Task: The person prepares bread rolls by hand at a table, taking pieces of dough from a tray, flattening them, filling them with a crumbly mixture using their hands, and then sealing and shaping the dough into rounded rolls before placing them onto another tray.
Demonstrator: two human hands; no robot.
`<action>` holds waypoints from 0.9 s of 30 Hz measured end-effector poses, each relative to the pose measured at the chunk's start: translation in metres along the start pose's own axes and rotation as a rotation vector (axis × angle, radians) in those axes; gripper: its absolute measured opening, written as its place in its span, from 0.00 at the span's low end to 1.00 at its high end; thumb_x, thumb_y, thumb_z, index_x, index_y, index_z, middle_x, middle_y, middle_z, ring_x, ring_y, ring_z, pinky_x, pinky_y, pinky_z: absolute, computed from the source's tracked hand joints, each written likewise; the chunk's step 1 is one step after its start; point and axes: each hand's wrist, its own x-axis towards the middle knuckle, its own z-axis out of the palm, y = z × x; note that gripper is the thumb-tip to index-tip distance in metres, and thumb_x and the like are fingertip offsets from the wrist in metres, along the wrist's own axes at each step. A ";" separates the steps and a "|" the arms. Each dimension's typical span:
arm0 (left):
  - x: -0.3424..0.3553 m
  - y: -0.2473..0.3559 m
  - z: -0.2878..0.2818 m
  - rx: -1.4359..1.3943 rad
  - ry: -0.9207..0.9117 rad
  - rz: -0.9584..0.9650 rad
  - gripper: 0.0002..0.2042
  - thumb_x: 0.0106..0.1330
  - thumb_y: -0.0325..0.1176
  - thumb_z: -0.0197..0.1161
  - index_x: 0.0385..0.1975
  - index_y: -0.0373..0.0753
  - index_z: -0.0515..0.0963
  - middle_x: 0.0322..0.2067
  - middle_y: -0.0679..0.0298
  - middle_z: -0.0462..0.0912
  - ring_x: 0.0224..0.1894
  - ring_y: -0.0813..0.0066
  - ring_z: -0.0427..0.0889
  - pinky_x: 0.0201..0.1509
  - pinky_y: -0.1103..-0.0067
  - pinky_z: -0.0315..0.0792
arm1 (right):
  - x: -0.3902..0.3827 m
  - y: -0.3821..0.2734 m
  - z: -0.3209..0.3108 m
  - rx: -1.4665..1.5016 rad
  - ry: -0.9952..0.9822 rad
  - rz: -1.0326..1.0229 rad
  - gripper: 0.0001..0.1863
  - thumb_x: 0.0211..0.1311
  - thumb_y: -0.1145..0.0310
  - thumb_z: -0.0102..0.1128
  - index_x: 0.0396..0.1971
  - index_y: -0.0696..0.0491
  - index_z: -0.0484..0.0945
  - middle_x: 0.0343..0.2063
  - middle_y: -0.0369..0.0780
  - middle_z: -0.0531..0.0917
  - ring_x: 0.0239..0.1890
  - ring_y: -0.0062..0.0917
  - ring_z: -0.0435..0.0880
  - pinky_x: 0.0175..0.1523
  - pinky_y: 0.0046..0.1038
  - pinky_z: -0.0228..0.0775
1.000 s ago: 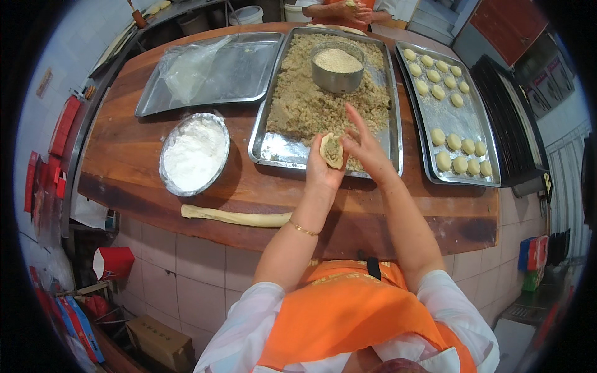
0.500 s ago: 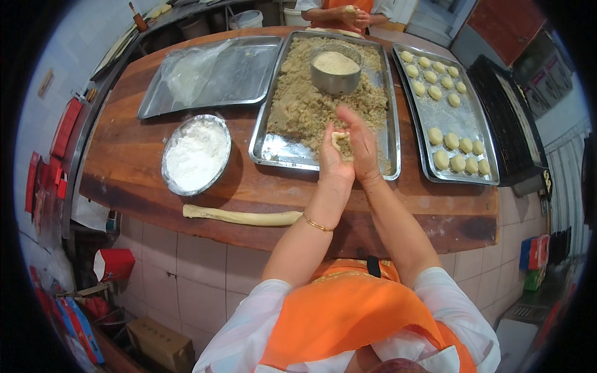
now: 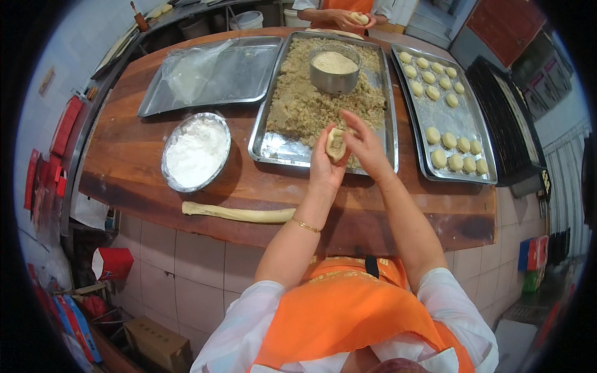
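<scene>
My left hand is closed round a piece of pale dough with brownish filling visible in it. My right hand touches the dough at its right side, with fingers raised and apart. Both are over the near part of a large steel tray of crumbly filling, which also holds a steel tub of pale grains. A steel bowl of white flour stands left of my hands. A long dough roll lies along the table's front edge, partly behind my left arm.
A steel tray with plastic sheeting lies back left on the wooden table. At right, small dough rounds sit on another tray, beside black stacked trays. A co-worker's hands hold pale dough across the table.
Over the last second my hands came together round the dough; since half a second ago my right hand has moved apart again, fingers spreading. The co-worker's hands have shifted lower.
</scene>
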 end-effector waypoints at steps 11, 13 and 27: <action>-0.001 -0.008 -0.017 0.114 0.051 0.029 0.11 0.73 0.42 0.60 0.41 0.39 0.77 0.34 0.66 0.80 0.37 0.73 0.81 0.38 0.76 0.78 | -0.023 0.004 0.029 0.105 -0.126 0.144 0.30 0.61 0.77 0.55 0.65 0.58 0.67 0.57 0.43 0.78 0.59 0.27 0.76 0.64 0.27 0.69; -0.008 -0.002 -0.014 0.088 -0.045 -0.025 0.13 0.76 0.43 0.55 0.43 0.39 0.76 0.36 0.66 0.81 0.39 0.73 0.81 0.39 0.76 0.79 | -0.020 0.001 0.022 0.313 -0.155 0.213 0.29 0.62 0.75 0.55 0.65 0.58 0.68 0.56 0.41 0.78 0.58 0.25 0.77 0.63 0.27 0.69; -0.041 0.024 -0.012 0.331 -0.368 -0.036 0.14 0.79 0.46 0.49 0.50 0.43 0.73 0.39 0.69 0.80 0.31 0.81 0.79 0.25 0.85 0.72 | -0.031 -0.042 -0.004 0.227 -0.403 0.020 0.38 0.60 0.60 0.67 0.69 0.51 0.63 0.67 0.41 0.68 0.71 0.31 0.64 0.73 0.36 0.57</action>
